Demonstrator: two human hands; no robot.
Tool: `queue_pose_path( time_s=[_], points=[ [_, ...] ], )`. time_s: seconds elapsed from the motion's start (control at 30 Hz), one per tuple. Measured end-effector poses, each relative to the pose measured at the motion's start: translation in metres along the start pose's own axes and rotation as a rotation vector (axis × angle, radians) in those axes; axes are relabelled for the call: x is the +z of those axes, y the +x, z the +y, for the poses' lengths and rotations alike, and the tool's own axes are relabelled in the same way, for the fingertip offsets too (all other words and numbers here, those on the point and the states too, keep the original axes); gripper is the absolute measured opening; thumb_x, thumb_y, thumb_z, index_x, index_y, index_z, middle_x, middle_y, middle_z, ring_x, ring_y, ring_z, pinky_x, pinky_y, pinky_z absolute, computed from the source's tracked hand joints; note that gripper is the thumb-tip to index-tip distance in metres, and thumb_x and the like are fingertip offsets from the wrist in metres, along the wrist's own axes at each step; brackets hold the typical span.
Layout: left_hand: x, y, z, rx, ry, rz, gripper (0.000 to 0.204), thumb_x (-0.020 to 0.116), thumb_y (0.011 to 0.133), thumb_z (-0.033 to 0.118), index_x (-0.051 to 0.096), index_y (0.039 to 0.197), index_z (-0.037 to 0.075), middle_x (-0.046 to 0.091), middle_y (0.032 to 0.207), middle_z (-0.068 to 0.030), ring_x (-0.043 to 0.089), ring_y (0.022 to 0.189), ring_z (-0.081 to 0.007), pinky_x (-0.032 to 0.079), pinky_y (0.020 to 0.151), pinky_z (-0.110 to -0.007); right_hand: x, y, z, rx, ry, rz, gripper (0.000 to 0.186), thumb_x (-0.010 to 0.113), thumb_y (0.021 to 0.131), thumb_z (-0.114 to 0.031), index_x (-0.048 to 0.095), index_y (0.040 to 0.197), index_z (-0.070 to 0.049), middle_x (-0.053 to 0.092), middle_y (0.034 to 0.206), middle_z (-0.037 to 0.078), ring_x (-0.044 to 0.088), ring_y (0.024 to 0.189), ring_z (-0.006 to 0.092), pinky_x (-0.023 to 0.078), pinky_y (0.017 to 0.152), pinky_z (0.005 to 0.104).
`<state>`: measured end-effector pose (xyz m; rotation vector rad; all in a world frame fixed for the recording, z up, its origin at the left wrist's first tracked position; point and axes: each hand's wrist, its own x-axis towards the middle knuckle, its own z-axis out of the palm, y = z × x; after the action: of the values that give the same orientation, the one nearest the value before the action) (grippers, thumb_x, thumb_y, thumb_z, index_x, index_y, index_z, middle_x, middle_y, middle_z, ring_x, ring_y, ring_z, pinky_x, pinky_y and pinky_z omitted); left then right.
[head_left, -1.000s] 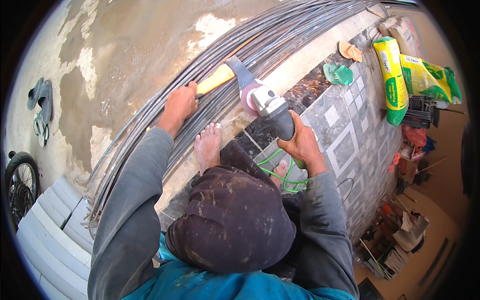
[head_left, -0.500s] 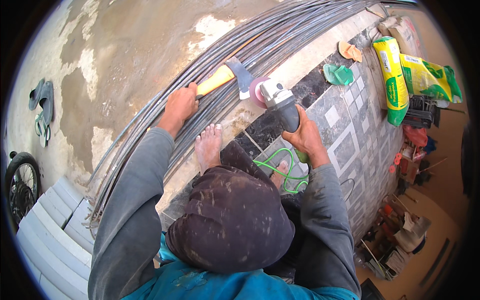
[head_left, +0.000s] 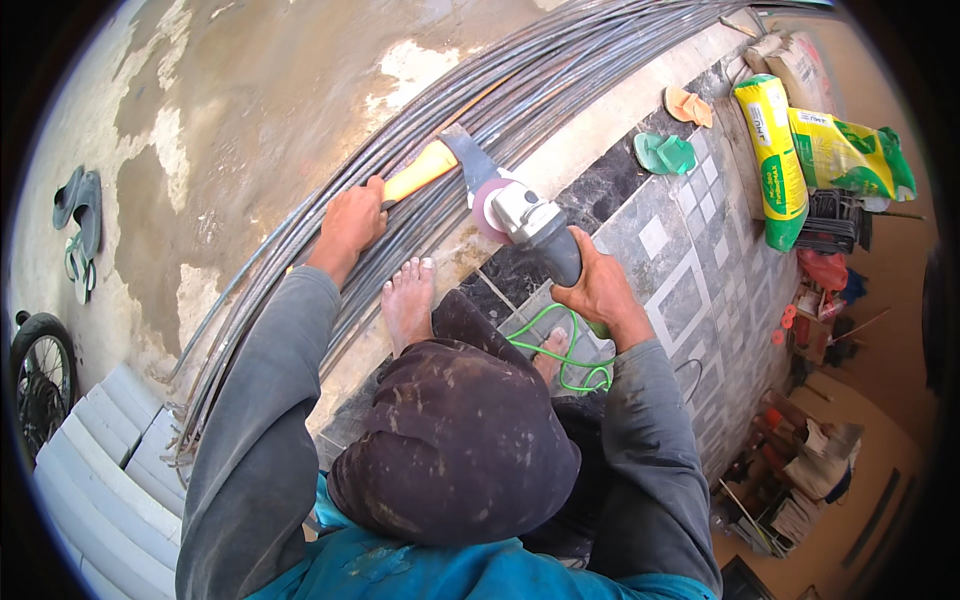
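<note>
The right hand (head_left: 600,290) is wrapped around the dark rear body of an angle grinder (head_left: 545,235), whose silver head points up and to the left. The left hand (head_left: 352,222) is closed around the end of the yellow handle of an axe (head_left: 420,172), held over a bundle of steel rods (head_left: 565,85). The grinder's pinkish disc (head_left: 490,210) overlaps the lower part of the grey axe blade (head_left: 468,160) in this view; whether they touch cannot be told.

Just below the bundle is a bare foot (head_left: 408,300), and a bright green cord (head_left: 574,330) loops near the other foot. Beyond the grinder, green sandals (head_left: 665,153) and peach sandals (head_left: 688,106) lie on the patterned tile floor (head_left: 690,300).

Farther right, a yellow-and-green bag (head_left: 773,165) carries dark lettering on a white panel near its top and more print lower down; the second yellow-and-green bag (head_left: 850,155) beside it bears a smaller printed patch. At far left are dark grey sandals (head_left: 88,210), a spoked wheel (head_left: 43,370) and stacked grey blocks (head_left: 110,460).
</note>
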<state>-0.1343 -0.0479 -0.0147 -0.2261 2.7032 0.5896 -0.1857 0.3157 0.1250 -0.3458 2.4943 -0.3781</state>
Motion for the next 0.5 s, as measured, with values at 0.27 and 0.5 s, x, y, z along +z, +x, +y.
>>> queue_pose_path(
  time_s=[0.27,0.5],
  points=[
    [0.000,0.002,0.001,0.010,0.007,-0.035,0.038,0.075,0.086,0.018,0.051,0.111,0.002,0.072,0.092,-0.0255,0.070,0.096,-0.0451,0.055,0.082,-0.056,-0.007,0.011,0.017,0.071,0.044,0.071,0.090,0.079,0.069,-0.025,0.043,0.150,-0.005,0.072,0.100,0.031,0.071,0.096,0.0497,0.056,0.087,0.0507],
    [-0.001,0.000,0.001,0.023,-0.008,0.006,0.037,0.075,0.086,0.018,0.051,0.111,0.002,0.072,0.093,-0.0253,0.071,0.094,-0.0446,0.055,0.083,-0.056,-0.003,0.006,0.004,0.041,0.042,-0.014,0.091,0.079,0.069,-0.024,0.043,0.149,-0.003,0.072,0.100,0.032,0.070,0.097,0.0498,0.056,0.089,0.0509]
  ],
)
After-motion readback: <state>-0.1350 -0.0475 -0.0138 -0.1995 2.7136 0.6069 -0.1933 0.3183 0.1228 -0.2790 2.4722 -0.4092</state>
